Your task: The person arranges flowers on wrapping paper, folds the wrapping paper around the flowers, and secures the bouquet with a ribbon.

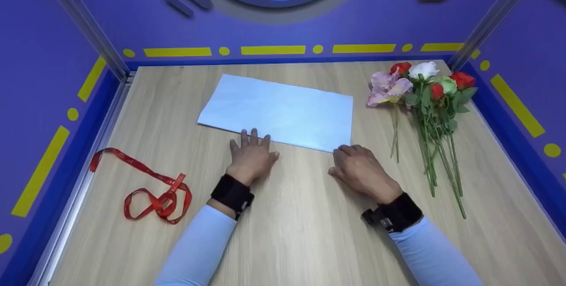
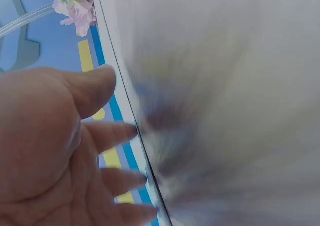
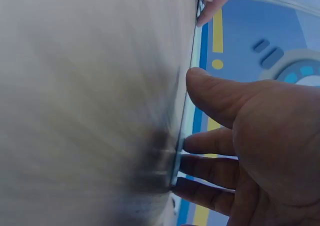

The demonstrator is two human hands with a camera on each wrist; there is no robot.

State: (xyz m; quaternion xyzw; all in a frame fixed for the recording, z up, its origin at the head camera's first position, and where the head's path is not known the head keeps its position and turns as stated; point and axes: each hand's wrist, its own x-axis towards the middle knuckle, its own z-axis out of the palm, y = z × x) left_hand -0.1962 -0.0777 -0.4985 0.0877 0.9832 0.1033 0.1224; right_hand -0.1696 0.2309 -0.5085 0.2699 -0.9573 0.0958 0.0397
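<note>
A folded light-blue sheet [image 1: 283, 111] that looks like wrapping paper lies flat on the table, slightly askew. At its near long edge, my left hand [image 1: 253, 158] has its fingers spread and fairly straight, the fingertips on the edge. My right hand [image 1: 360, 166] is at the near right corner, fingertips touching the sheet. In the right wrist view the right thumb [image 3: 210, 96] stands apart from the fingers. The left wrist view shows the left thumb [image 2: 97, 86] held away from the sheet too.
A red ribbon [image 1: 132, 161] lies looped on the left of the wooden table [image 1: 292, 233]. To the right are pink flowers [image 1: 384, 89] and a bunch with a white rose [image 1: 423, 70], red roses [image 1: 463, 80] and long green stems. Blue-purple panels [image 1: 283, 34] border the table.
</note>
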